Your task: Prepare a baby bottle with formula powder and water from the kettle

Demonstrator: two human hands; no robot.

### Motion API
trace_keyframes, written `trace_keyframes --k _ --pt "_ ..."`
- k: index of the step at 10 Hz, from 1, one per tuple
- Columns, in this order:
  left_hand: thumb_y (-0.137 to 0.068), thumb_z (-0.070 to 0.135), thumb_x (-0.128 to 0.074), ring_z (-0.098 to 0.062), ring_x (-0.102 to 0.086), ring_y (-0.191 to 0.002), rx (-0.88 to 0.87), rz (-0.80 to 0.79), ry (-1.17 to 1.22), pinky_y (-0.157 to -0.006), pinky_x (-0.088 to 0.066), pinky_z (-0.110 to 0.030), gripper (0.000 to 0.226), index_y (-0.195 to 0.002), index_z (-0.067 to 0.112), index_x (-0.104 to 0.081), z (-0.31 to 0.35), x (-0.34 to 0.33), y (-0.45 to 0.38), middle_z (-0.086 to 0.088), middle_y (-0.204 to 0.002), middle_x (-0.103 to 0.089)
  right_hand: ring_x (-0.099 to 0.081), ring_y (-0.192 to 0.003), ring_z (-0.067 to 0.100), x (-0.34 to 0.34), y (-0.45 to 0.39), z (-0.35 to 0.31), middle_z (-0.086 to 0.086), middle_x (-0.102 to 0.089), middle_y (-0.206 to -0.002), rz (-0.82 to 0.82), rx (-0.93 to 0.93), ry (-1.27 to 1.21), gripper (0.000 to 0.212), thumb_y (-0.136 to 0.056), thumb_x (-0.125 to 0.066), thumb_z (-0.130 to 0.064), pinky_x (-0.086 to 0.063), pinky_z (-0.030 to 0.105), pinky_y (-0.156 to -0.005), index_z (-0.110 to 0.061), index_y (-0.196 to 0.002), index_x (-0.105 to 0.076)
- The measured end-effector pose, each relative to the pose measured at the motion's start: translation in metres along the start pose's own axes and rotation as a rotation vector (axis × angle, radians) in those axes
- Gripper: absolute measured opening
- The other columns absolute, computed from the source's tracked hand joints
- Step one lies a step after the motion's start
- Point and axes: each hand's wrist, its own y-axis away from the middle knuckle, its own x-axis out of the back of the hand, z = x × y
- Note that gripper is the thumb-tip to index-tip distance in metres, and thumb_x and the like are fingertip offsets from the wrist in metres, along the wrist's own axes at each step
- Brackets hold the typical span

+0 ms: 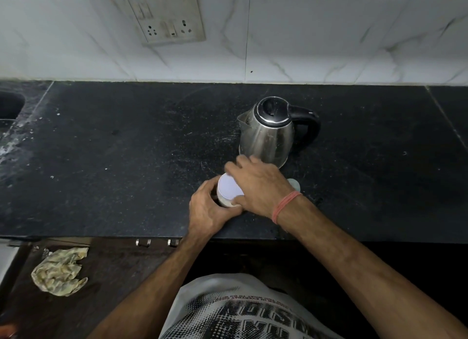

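Early stage: your left hand wraps the powder jar near the counter edge, your right hand grips its white lid, the kettle just behind stands untouched, no bottle clearly visible.

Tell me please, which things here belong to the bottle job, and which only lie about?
Belong to the job: white-lidded container, held by left hand and right hand; steel kettle.

Only lying about: crumpled cloth, wall socket panel, small pale object behind the right wrist.

Black stone counter beneath white marble-tiled wall; grimy socket plate.
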Motion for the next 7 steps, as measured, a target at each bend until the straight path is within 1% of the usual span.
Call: trace_keyframes --k 1,2,3,4,5,6,7 --pt "-0.057 0.045 -0.112 -0.001 -0.076 -0.108 0.023 0.010 0.006 -0.092 -0.065 -0.037 0.083 -0.131 0.034 -0.077 0.000 -0.002 0.001 0.016 -0.119 -0.078 -0.054 -0.128 0.030 -0.016 -0.005 0.003 0.004 -0.043 -0.153 -0.097 0.085 -0.082 0.077 -0.096 -0.079 -0.023 -0.052 0.044 -0.093 -0.037 -0.161 -0.040" --pt "-0.057 0.047 -0.112 -0.002 -0.076 -0.108 0.007 0.013 -0.006 -0.092 -0.065 -0.036 0.085 -0.133 0.034 -0.076 -0.004 -0.005 0.000 0.017 -0.118 -0.077 -0.055 -0.125 0.032 -0.030 -0.010 0.001 0.009 -0.040 -0.149 -0.070 0.065 -0.056 0.076 -0.098 -0.079 -0.029 -0.053 0.044 -0.095 -0.034 -0.161 -0.038" --pt "-0.056 0.057 -0.105 -0.004 -0.075 -0.109 0.028 0.002 -0.025 -0.094 -0.065 -0.041 0.088 -0.135 0.033 -0.075 -0.002 -0.003 -0.001 0.017 -0.121 -0.077 -0.054 -0.124 0.033 -0.037 -0.008 -0.001 0.016 -0.037 -0.147 -0.030 0.053 -0.028 0.076 -0.102 -0.073 -0.037 -0.058 0.047 -0.098 -0.025 -0.165 -0.032" --pt "-0.061 0.063 -0.092 -0.006 -0.074 -0.104 0.020 0.017 -0.059 -0.091 -0.065 -0.044 0.079 -0.131 0.031 -0.075 0.005 -0.003 -0.002 0.017 -0.116 -0.076 -0.056 -0.121 0.034 -0.044 -0.004 0.000 0.019 -0.039 -0.143 0.004 0.056 -0.030 0.073 -0.105 -0.066 -0.043 -0.060 0.047 -0.094 -0.023 -0.165 -0.029" --pt "-0.062 0.065 -0.086 -0.009 -0.073 -0.101 0.023 0.011 -0.080 -0.087 -0.064 -0.045 0.076 -0.130 0.033 -0.073 0.010 -0.005 0.001 0.017 -0.113 -0.073 -0.057 -0.122 0.032 -0.045 -0.004 0.004 0.015 -0.039 -0.144 0.012 0.062 -0.072 0.070 -0.107 -0.060 -0.050 -0.058 0.045 -0.093 -0.028 -0.165 -0.030" --pt "-0.059 0.070 -0.097 -0.017 -0.065 -0.128 -0.030 -0.068 -0.128 -0.100 -0.058 -0.041 0.103 -0.148 0.037 -0.059 0.011 -0.001 0.008 0.015 -0.135 -0.065 -0.057 -0.121 0.029 -0.040 0.005 0.015 0.006 -0.039 -0.143 0.002 0.046 -0.175 0.077 -0.101 -0.058 -0.068 -0.057 0.047 -0.090 -0.038 -0.165 -0.029" --pt "-0.063 0.084 -0.096 -0.020 -0.039 -0.157 -0.218 -0.046 -0.170 -0.127 -0.039 -0.043 0.148 -0.179 0.028 -0.023 0.006 0.019 0.009 0.002 -0.170 -0.039 -0.057 -0.122 0.025 -0.035 0.019 0.026 0.000 -0.039 -0.139 0.167 -0.116 -0.259 0.086 -0.094 -0.058 -0.080 -0.059 0.048 -0.090 -0.039 -0.164 -0.030"
